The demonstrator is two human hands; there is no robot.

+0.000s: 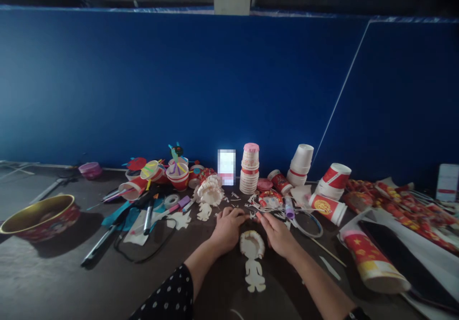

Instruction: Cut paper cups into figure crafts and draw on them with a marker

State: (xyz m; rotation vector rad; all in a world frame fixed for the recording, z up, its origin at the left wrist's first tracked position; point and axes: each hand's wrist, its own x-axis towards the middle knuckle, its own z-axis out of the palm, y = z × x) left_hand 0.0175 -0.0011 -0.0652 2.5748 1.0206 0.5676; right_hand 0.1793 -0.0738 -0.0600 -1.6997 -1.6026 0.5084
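My left hand (227, 229) and my right hand (278, 236) rest side by side over the dark tabletop (229, 305), fingertips turned toward each other. Something thin may lie between the fingertips, but it is too small to tell. Just below and between the hands lies a cream paper doll cutout (253, 262) with a round frilled head. A second paper figure (208, 196) with a frilled top sits beyond my left hand. Small paper scraps (234, 200) are scattered ahead of my fingers. A purple glue stick (289, 208) stands beyond my right hand.
Stacked white paper cups (250, 169) and red-printed cups (333, 181) line the back against a blue wall (179, 81). Markers and a tape roll (171, 201) lie to the left, with a gold-rimmed red bowl (39, 217) beyond them. Red patterned paper (394, 210) covers the right.
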